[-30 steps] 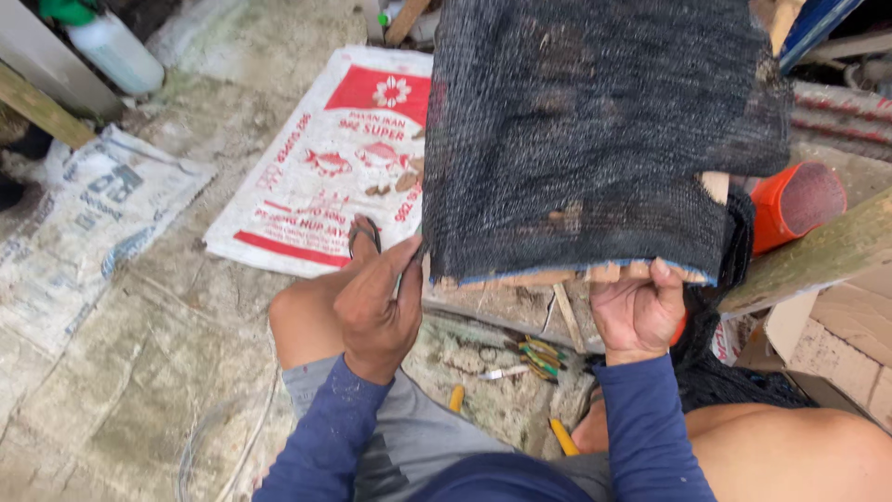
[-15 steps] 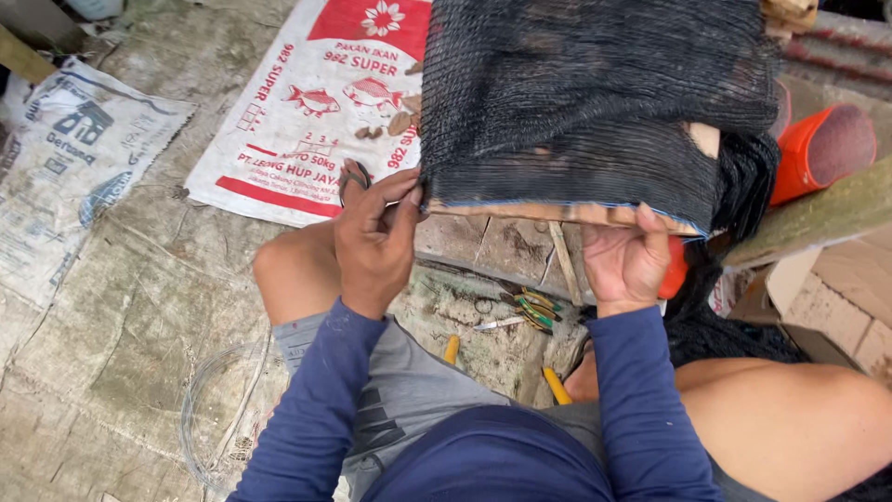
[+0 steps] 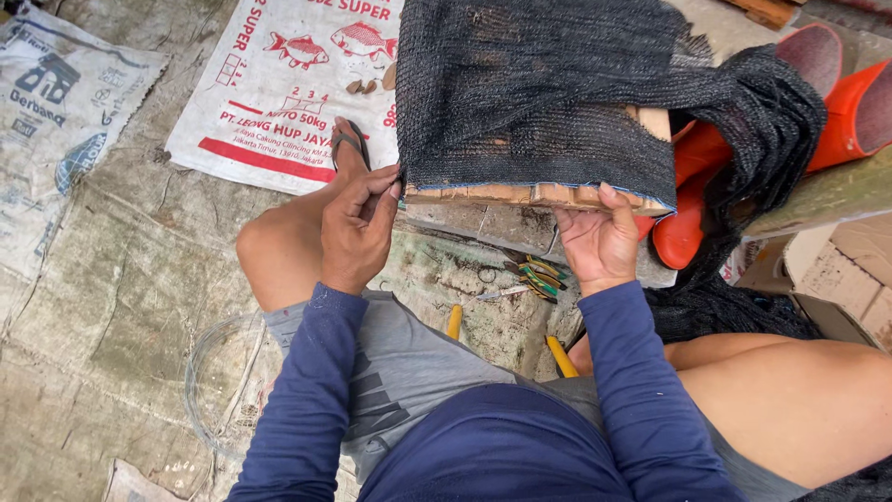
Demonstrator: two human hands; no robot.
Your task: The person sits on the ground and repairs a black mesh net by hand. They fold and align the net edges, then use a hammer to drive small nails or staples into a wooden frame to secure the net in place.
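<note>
Currently, black mesh netting [image 3: 539,93] is seen draped over a wooden frame [image 3: 520,194], propped on edge in front of the seated person, far of the knees. Most of the frame's face is covered; the netting is pulled down to the near edge, where bare wood shows as a thin strip. Judged from this, covering is largely done, and the near edge and the right side are left: surplus netting [image 3: 762,121] is bunched loose off the right corner and trails down toward the floor.

Left to right:
- Printed sacks [image 3: 279,84] are spread on the concrete floor [image 3: 121,307] at far left. A coil of thin wire [image 3: 209,372] lies near the left thigh.
- Left hand [image 3: 358,228]: fingers closed together, pinched at the netting's lower left corner, against the frame edge. Whether something small is held in the pinch cannot be told.
- Between the hands, on the floor below the frame: pliers with green-yellow handles [image 3: 534,274], and two yellow tool handles [image 3: 557,353] partly hidden by the legs.
- Right hand [image 3: 599,242]: grip loosely closed on the near edge of the frame, thumb up over the netting, fingers hidden underneath; frame steadied here.
- Orange rubber boots [image 3: 836,102] stand at far right, just beside the bunched netting; cardboard [image 3: 836,279] is below them.
</note>
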